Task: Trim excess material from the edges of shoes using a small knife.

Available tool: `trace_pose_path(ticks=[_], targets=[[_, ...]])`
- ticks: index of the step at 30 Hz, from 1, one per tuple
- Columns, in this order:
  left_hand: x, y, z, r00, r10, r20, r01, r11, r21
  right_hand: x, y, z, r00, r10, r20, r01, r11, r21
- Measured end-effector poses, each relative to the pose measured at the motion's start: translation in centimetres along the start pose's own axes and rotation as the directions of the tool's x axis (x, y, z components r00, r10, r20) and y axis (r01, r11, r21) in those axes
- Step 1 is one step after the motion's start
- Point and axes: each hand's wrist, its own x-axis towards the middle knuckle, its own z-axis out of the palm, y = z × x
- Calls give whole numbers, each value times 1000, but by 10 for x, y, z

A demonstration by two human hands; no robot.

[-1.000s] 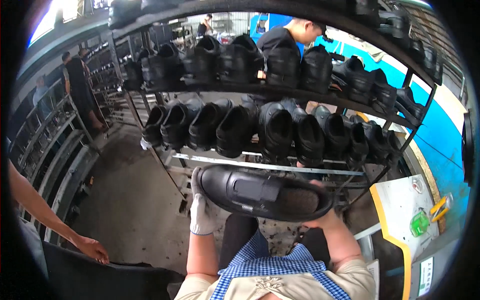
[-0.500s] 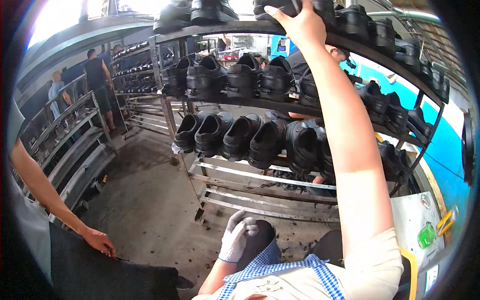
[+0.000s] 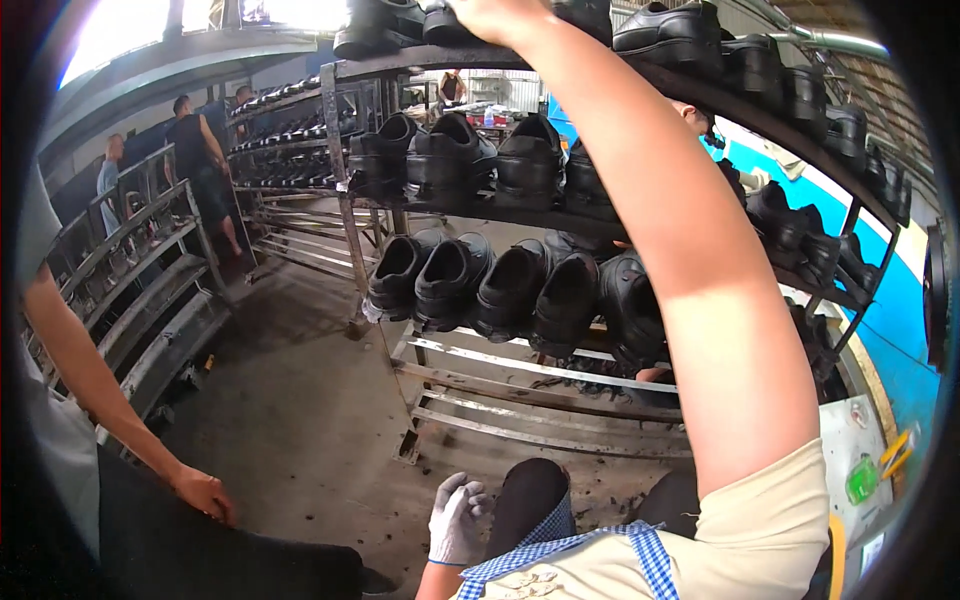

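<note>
Fingers of right hand (image 3: 492, 14) grip unclear atop shoe rack (image 3: 340, 190); gloved left hand (image 3: 457, 517) hangs loosely open.

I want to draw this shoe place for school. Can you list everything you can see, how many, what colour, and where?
Black shoes: too many to count, black, in rows on the top, middle and lower shelves of the rack.
Metal rack: one near, grey, straight ahead; more racks of shoes stand behind on the left.
Empty rails: several, grey, at the bottom of the rack.
Concrete floor: grey, under the rack.
Blue wall: one, blue, far right.
Other people: at least two, standing far left by the back racks.
Co-worker's hand: one, bare, lower left.
Checked apron: one, blue and white, bottom centre.
Left hand: in a white glove, low near the knee.
Right hand: bare, raised to the top shelf among the shoes.
</note>
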Motion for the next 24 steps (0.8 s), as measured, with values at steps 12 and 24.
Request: trace_pose_path(ticks=[12, 24], targets=[[6, -4, 20, 996, -90, 8, 89, 993, 73, -67, 16, -32, 909, -400, -120, 407, 913, 34], [83, 43, 78, 939, -122, 322, 184, 968, -172, -450, -21, -130, 590, -639, 494, -27, 596, 802]])
